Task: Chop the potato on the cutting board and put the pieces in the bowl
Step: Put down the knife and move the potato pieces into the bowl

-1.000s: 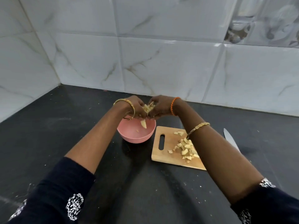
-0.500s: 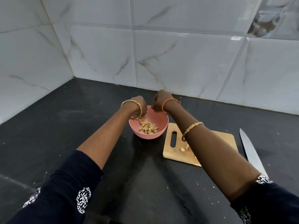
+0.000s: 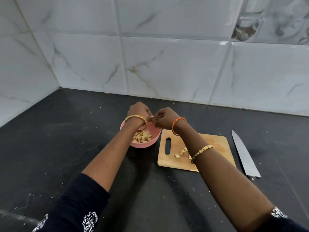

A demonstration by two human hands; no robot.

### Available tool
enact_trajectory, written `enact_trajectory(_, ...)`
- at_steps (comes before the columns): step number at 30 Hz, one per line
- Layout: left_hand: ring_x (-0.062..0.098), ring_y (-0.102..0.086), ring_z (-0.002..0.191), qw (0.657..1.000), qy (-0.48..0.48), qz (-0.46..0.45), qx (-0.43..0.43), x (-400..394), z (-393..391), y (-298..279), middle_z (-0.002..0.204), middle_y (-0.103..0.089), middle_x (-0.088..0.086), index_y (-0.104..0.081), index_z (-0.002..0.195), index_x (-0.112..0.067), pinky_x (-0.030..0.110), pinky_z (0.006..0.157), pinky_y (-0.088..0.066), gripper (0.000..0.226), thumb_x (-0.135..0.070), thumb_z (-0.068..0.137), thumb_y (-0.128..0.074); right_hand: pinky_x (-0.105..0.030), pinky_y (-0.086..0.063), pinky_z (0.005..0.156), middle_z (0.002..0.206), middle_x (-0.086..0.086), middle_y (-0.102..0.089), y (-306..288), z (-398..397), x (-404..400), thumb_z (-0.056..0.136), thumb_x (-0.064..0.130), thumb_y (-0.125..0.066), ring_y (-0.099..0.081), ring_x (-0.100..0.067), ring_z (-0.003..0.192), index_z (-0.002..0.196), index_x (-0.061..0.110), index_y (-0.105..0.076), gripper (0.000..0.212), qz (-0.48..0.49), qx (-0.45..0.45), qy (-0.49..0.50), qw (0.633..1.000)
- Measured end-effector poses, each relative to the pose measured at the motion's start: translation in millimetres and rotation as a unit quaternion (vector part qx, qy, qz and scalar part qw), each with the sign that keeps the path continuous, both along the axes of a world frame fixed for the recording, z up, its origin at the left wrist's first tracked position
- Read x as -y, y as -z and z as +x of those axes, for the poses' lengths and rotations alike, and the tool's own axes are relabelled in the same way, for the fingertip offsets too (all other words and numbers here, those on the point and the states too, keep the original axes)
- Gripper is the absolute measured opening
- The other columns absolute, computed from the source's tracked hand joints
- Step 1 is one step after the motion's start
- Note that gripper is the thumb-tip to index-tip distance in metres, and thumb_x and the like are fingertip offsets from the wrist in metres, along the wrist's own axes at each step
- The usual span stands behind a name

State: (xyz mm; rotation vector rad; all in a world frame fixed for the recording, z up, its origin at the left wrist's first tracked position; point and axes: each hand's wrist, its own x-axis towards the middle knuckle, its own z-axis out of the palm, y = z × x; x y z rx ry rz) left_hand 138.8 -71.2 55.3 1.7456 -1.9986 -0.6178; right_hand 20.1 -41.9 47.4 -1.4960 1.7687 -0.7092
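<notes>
White marble-patterned wall tiles (image 3: pixel 167 64) are seen behind a black stone countertop (image 3: pixel 66 139), which is speckled with pale crumbs. On the countertop a small pink round bowl (image 3: pixel 154 138) is placed, and pale cut potato pieces (image 3: pixel 142 137) are heaped inside it. Just to the right of the bowl, close but not touching, a rectangular wooden cutting board (image 3: pixel 214 143) with a slotted handle hole is laid flat. A few remaining potato cubes (image 3: pixel 182 152) are left on the board, partly hidden by the right forearm. Beside the board's right edge a long steel knife (image 3: pixel 244 153) is laid on the countertop, blade pointing away from the person.

Both hands are held above the far rim of the bowl. The left hand (image 3: pixel 138 111) is seen with fingers curled inward, and the right hand (image 3: pixel 164 118) is likewise curled, fingertips of both brought together. Something small and pale is glimpsed between the fingertips; whether it is gripped cannot be told.

A gold bangle (image 3: pixel 135 118) is worn on the left wrist, an orange thread band (image 3: pixel 178 124) on the right wrist, and a gold chain bracelet (image 3: pixel 202 150) further up the right forearm. Dark sleeves with white patterned cuffs (image 3: pixel 90 220) are pushed up both arms.
</notes>
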Motion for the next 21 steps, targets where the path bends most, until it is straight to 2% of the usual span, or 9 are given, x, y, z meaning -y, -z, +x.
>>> enact_trajectory(2, 0.02, -0.066, 0.079, 0.999, -0.015, 0.034, 0.002, 3, 6, 3, 0.084, -0.07, 0.005, -0.072, 0.074, -0.014, 0.033, 0.075, -0.056, 0.005, -0.016, 0.073, -0.077, -0.035, -0.055, 0.088, 0.098, -0.013, -0.067, 0, -4, -4, 0.081, -0.006, -0.064, -0.063, -0.023, 0.097, 0.068, 0.015, -0.064, 0.024, 0.008, 0.078, 0.004, 0.997)
enact_trajectory(5, 0.014, -0.058, 0.063, 0.996, -0.028, 0.081, -0.023, 1, 19, 3, 0.074, -0.065, 0.004, -0.067, 0.065, -0.012, 0.025, 0.054, -0.048, 0.014, -0.005, 0.07, -0.078, -0.039, -0.054, 0.092, 0.094, -0.013, -0.065, 0, 1, 2, 0.082, -0.01, -0.061, -0.063, -0.026, 0.099, 0.067, 0.012, -0.063, 0.027, 0.015, 0.123, 0.005, 0.992)
enact_trajectory(7, 0.013, -0.054, 0.056, 0.994, -0.035, 0.093, -0.034, -1, 25, 3, 0.07, -0.062, 0.003, -0.065, 0.063, -0.012, 0.021, 0.049, -0.043, 0.018, -0.002, 0.066, -0.079, -0.041, -0.054, 0.093, 0.1, -0.016, -0.066, 0, 9, 7, 0.082, -0.01, -0.061, -0.064, -0.028, 0.102, 0.069, 0.011, -0.064, 0.025, 0.032, 0.144, -0.001, 0.989)
enact_trajectory(10, 0.017, -0.058, 0.065, 0.996, -0.046, 0.067, -0.032, -2, 31, 6, 0.072, -0.062, 0.004, -0.061, 0.06, -0.012, 0.027, 0.059, -0.048, 0.023, -0.003, 0.064, -0.081, -0.04, -0.054, 0.093, 0.108, -0.02, -0.067, 3, 20, 13, 0.082, -0.005, -0.064, -0.065, -0.028, 0.102, 0.082, 0.004, -0.068, 0.009, 0.046, 0.16, -0.004, 0.986)
enact_trajectory(12, 0.021, -0.062, 0.074, 0.998, -0.047, 0.041, -0.027, -2, 34, 8, 0.08, -0.067, 0.007, -0.061, 0.061, -0.013, 0.031, 0.067, -0.052, 0.023, 0.0, 0.065, -0.079, -0.038, -0.056, 0.088, 0.102, -0.016, -0.067, 2, 24, 13, 0.083, 0.001, -0.067, -0.065, -0.025, 0.096, 0.094, -0.001, -0.069, 0.012, 0.039, 0.15, -0.018, 0.988)
enact_trajectory(15, 0.022, -0.064, 0.081, 0.999, -0.038, 0.029, -0.023, -2, 36, 8, 0.089, -0.07, 0.01, -0.069, 0.075, -0.01, 0.034, 0.074, -0.055, 0.012, 0.002, 0.072, -0.072, -0.029, -0.057, 0.078, 0.094, -0.012, -0.066, 0, 30, 9, 0.082, 0.003, -0.069, -0.065, -0.022, 0.089, 0.085, 0.009, -0.065, 0.008, 0.038, 0.173, -0.033, 0.984)
enact_trajectory(17, 0.023, -0.063, 0.089, 0.999, -0.011, 0.045, 0.001, -1, 38, 7, 0.101, -0.069, 0.01, -0.072, 0.092, -0.008, 0.031, 0.075, -0.052, 0.023, 0.007, 0.075, -0.067, -0.031, -0.058, 0.078, 0.102, -0.017, -0.068, 2, 32, 12, 0.082, 0.0, -0.068, -0.067, -0.024, 0.091, 0.078, 0.012, -0.063, 0.014, 0.013, 0.177, -0.009, 0.984)
enact_trajectory(19, 0.022, -0.061, 0.1, 0.998, 0.015, 0.063, 0.008, 0, 40, 5, 0.113, -0.066, 0.01, -0.069, 0.107, -0.009, 0.029, 0.081, -0.05, 0.034, 0.009, 0.079, -0.06, -0.031, -0.058, 0.079, 0.106, -0.02, -0.068, 5, 31, 15, 0.083, -0.003, -0.066, -0.068, -0.023, 0.087, 0.079, 0.009, -0.067, 0.013, 0.007, 0.159, 0.018, 0.987)
enact_trajectory(21, 0.022, -0.061, 0.101, 0.998, 0.016, 0.062, -0.005, 0, 42, 3, 0.117, -0.066, 0.01, -0.07, 0.106, -0.009, 0.031, 0.085, -0.051, 0.028, 0.003, 0.082, -0.059, -0.025, -0.057, 0.072, 0.103, -0.016, -0.069, 6, 28, 16, 0.082, -0.003, -0.066, -0.066, -0.016, 0.079, 0.087, 0.005, -0.071, 0.011, 0.012, 0.113, 0.014, 0.993)
